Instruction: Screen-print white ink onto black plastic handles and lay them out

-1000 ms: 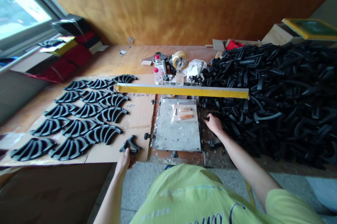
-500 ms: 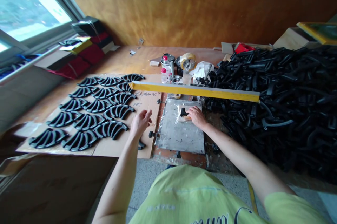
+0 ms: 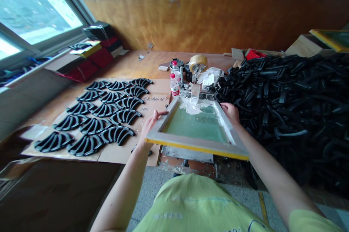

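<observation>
A screen printing frame (image 3: 191, 142) with a yellow front edge slopes over a metal base plate (image 3: 201, 157). Its green mesh (image 3: 196, 127) carries whitish paste (image 3: 193, 107) near the far end, where a pale upright blade-like piece (image 3: 195, 93) stands. My left hand (image 3: 149, 127) grips the frame's left side, thumb on top. On the opposite side my right hand (image 3: 231, 113) holds the far right part of the frame, its fingers partly hidden. The black part on the plate is hidden beneath the screen.
Curved black parts (image 3: 95, 126) lie in rows on cardboard (image 3: 117, 155) at left. A big heap of black parts (image 3: 275, 116) fills the right. Behind the frame stand red-capped bottles (image 3: 174, 86) and a tape roll (image 3: 198, 64). A wooden board (image 3: 191, 21) closes the back.
The frame has swung down from its raised position over the plate. My right hand has left the black part there, and both hands are now on the frame's sides.
</observation>
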The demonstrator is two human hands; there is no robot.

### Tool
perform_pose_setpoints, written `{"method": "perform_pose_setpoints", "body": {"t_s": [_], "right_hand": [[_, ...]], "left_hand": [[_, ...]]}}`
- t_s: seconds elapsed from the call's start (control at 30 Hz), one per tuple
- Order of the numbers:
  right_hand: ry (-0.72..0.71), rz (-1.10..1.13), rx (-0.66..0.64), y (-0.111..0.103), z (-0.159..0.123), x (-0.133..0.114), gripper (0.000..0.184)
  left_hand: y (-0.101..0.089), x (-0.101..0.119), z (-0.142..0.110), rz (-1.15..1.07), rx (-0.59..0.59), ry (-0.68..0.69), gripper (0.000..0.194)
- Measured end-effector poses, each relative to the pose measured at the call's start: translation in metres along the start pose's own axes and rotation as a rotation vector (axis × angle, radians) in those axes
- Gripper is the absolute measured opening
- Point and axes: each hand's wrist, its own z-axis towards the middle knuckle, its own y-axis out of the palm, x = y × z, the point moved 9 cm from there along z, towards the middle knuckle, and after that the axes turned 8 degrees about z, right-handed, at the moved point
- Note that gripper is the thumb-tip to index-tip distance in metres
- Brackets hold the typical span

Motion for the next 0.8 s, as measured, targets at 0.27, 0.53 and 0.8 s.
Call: {"method": "perform_pose_setpoints", "body": {"t_s": [0.27,0.53,0.8], "right_hand": [[-0.387,-0.119,-0.075,0.044,0.062,-0.125,0.048],[-0.532,-0.164,-0.364,0.071,0.002,-0.135,0.012],[-0.603,-0.066,-0.381,0.062,-0.009,-0.139,0.009]], "left_hand": [[0.002,-0.141,-0.013,0.098,-0.026,-0.229,0.087],[0.004,-0.155,-0.007,0.107,-0.047,-0.210,0.073],[0.004,-0.151,-0.009,0.118,-0.044,-0.219,0.071]]}}
